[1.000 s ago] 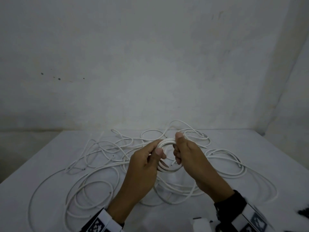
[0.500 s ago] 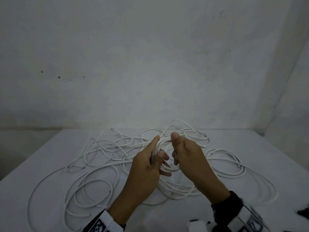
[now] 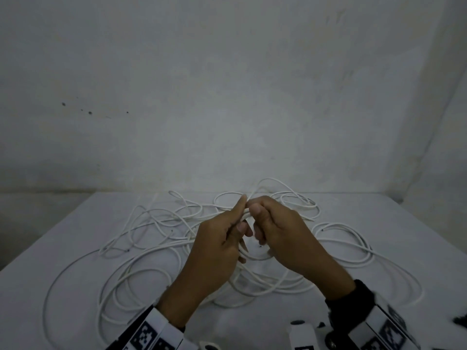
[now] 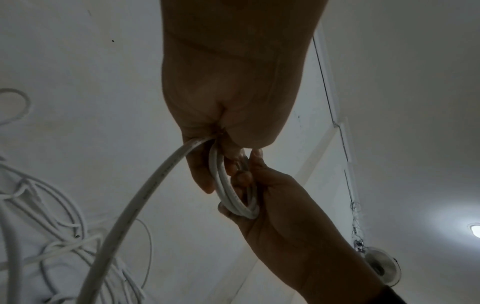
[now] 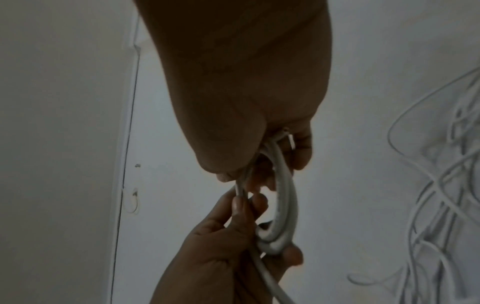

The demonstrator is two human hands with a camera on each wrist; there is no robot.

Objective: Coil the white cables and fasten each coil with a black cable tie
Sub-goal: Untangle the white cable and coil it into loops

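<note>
Above the middle of the table (image 3: 75,248), the left hand (image 3: 217,248) and right hand (image 3: 283,238) both pinch a small white coil (image 4: 233,197), so winding seems underway, and the next loop likely needs slack drawn from the loose cables (image 3: 141,279).

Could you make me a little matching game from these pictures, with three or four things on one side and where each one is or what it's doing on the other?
Things:
1. small white coil
2. loose white cables
3. left hand
4. right hand

States:
A. spread in loops over the table
B. held up between both hands
C. grips the coil, by the marker-patterned cuff
D. grips the coil, by the black sleeve

Pairs: 1-B, 2-A, 3-C, 4-D
</note>
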